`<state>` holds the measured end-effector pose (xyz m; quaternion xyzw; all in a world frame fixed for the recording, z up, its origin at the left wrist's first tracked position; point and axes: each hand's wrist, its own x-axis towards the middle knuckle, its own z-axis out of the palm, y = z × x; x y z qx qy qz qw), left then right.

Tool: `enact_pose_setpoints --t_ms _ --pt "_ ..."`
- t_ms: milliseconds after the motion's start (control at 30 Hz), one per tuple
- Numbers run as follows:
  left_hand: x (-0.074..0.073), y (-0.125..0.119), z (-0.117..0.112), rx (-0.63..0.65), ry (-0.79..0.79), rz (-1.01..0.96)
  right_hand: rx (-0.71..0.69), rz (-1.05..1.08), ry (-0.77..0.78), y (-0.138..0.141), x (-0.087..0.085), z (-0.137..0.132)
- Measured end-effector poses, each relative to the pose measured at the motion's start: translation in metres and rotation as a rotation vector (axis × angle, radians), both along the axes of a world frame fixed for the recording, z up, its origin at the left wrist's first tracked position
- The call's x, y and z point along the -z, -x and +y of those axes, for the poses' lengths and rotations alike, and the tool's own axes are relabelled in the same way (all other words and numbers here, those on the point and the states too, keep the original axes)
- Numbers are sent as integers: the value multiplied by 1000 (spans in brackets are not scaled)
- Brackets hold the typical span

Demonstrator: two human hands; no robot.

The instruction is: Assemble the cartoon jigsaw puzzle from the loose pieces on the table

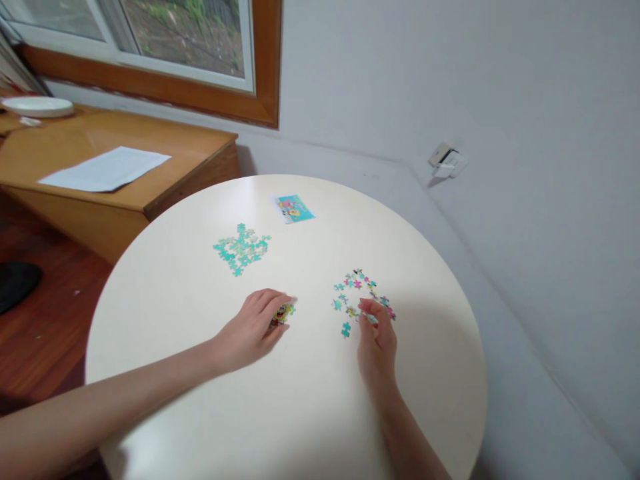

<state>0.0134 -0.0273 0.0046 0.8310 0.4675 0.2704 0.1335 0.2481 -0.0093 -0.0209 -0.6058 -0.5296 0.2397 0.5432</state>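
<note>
My left hand (253, 328) rests at the middle of the round white table, its fingers and thumb curved around a small cluster of yellow, multicoloured puzzle pieces (281, 315). Part of that cluster is hidden by the fingers. To the right, my right hand (376, 340) is over a loose scatter of teal, pink and yellow puzzle pieces (357, 284). Its thumb and bent fingers close about a pale teal puzzle piece (372, 320), partly covered. One teal puzzle piece (346, 330) lies just left of this hand.
A pile of teal puzzle pieces (243, 249) lies at the table's left, with a colourful picture card (295, 209) behind it. The round table (300, 413) stands by a wall with a socket (447, 161). A wooden desk (200, 150) at left bears white paper (107, 170).
</note>
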Motion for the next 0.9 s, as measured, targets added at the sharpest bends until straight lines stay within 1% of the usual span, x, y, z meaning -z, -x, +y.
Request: enact_pose_setpoints --t_ms 67,167,267,333,400,500,567,667,800,900 --pt "1 0 2 13 0 -3 -19 -16 7 -3 -2 3" --pt "1 -5 12 46 4 -3 -40 -130 -23 -11 -14 20" --pt "1 -16 27 82 10 2 29 -288 -148 -20 -31 49" --pt "2 -25 38 111 13 2 95 -392 -188 -22 -36 66" --pt "2 -31 46 135 22 -9 134 -491 -174 -23 -34 76" --pt "2 -34 51 152 33 -48 85 -603 -167 -21 -26 78" --pt "1 -31 51 174 55 -79 49 -653 -193 -20 -23 75" --pt "-1 -28 48 174 74 -102 -3 -723 -217 -17 -21 72" --pt "-1 -27 46 160 60 -99 -62 -769 -192 -14 -19 73" --pt "0 -29 45 147 25 -86 -77 -786 -158 -16 -15 73"
